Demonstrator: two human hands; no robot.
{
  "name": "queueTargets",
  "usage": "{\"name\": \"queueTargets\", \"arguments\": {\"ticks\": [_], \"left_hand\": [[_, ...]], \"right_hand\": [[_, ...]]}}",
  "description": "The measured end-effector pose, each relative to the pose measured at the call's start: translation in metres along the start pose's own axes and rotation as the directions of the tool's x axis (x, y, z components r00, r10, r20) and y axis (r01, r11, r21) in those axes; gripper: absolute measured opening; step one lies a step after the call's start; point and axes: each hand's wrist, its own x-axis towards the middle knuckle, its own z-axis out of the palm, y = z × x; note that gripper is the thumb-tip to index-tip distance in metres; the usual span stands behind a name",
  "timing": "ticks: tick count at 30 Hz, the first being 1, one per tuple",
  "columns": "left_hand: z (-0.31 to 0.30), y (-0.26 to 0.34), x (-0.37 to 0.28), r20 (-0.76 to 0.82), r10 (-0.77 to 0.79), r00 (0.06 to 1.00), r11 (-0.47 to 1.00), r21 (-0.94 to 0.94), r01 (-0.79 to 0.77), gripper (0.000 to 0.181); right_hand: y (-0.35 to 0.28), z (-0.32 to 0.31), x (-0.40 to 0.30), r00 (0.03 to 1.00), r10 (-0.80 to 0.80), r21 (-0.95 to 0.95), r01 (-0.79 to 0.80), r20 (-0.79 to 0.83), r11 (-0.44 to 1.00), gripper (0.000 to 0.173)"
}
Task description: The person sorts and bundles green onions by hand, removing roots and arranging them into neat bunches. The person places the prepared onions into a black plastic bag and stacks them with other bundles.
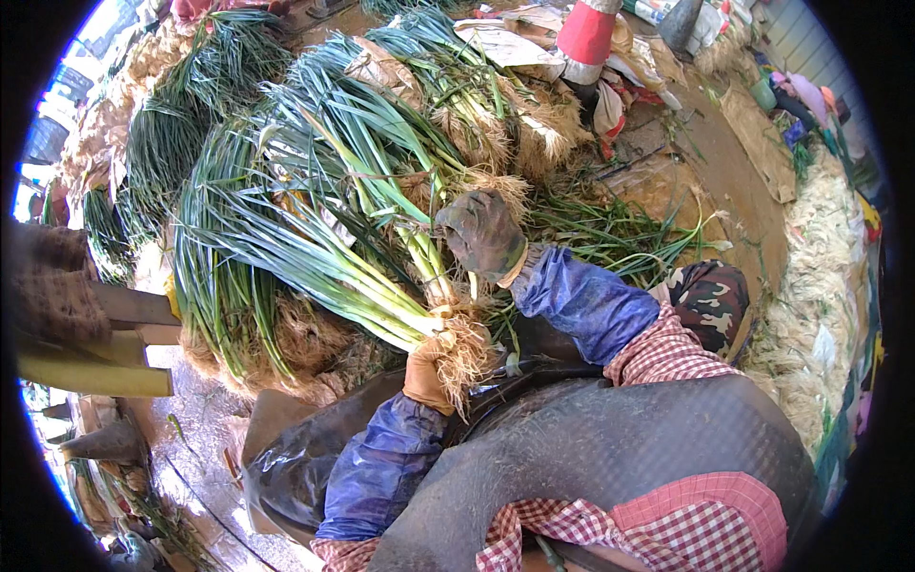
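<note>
My left hand (427,372), in an orange-brown glove, is closed around the white lower stems of a bunch of green onions (364,293). Their stringy pale roots (465,350) hang over the glove, and the leaves fan out to the upper left. Above and to the right is my right hand (483,234) in a camouflage glove, beside the root ends of more green onions (429,264). Its fingers are curled, but whether they grip a stem cannot be seen. Blue sleeve covers reach over both forearms.
Rooted green onion piles (221,279) lie at the left and beyond my hands (465,107). Loose green leaves (607,229) are on the ground to the right. A dark apron (607,429) covers my lap. Pale roots are heaped (822,286) at the far right. Yellow-ended slats (100,372) jut in from the left.
</note>
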Motion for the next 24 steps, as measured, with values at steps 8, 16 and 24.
{"name": "queueTargets", "arguments": {"ticks": [8, 16, 24], "left_hand": [[0.008, 0.002, -0.002, 0.047, 0.097, 0.994, 0.992, -0.085, -0.093, 0.044], [-0.027, 0.017, 0.004, 0.096, 0.026, 0.995, 0.998, -0.062, -0.021, 0.032], [-0.001, 0.014, 0.003, -0.020, 0.121, 0.992, 0.992, 0.027, -0.120, 0.035]], "right_hand": [[-0.045, 0.005, -0.006, 0.996, 0.052, 0.377, -0.074, 0.067, 0.923, 0.013], [-0.050, -0.040, -0.058, 0.479, -0.222, 0.528, -0.773, 0.849, 0.351, 0.021], [-0.008, -0.067, -0.060, -0.226, 0.237, -0.175, 0.263, 0.945, 0.949, 0.026]]}}
